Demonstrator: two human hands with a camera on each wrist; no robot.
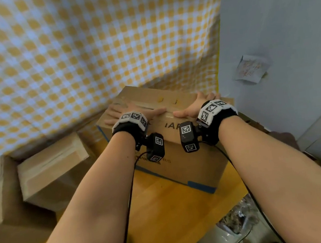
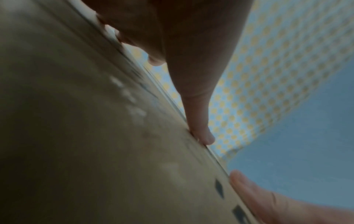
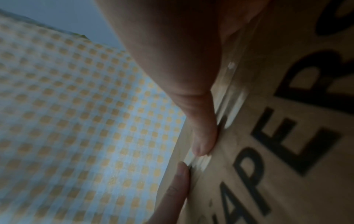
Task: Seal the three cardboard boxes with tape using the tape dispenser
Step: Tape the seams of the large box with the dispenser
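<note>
Squarely at the centre of the head view, a person's two bare hands lie flat on top of a cardboard box [image 1: 180,159] standing on a wooden table [image 1: 165,210]. Spread and straight, the fingers of the left hand [image 1: 122,110] press the lid at about 11 o'clock from frame centre, while the right hand [image 1: 195,104] rests on the lid toward 1 o'clock, fingers likewise extended and apart. Both thumbs point inward along the box's near top edge, their tips close together but not touching. Clear tape [image 1: 147,104] runs across the lid between the hands.

Seen from the left wrist, the left hand [image 2: 182,53] stretches a thumb [image 2: 199,124] down onto the edge of the box [image 2: 86,136], with the tip of the other hand's thumb [image 2: 254,195] at 5 o'clock. From the right wrist, the right hand [image 3: 172,53] lays its thumb [image 3: 203,136] along the glossy tape [image 3: 232,103] over the box edge, beside bold black lettering [image 3: 287,136] printed on the cardboard.

Two more boxes, a smaller box [image 1: 53,169] and a larger box [image 1: 3,209], sit at 8 to 9 o'clock. A yellow checked cloth [image 1: 67,52] hangs behind.
</note>
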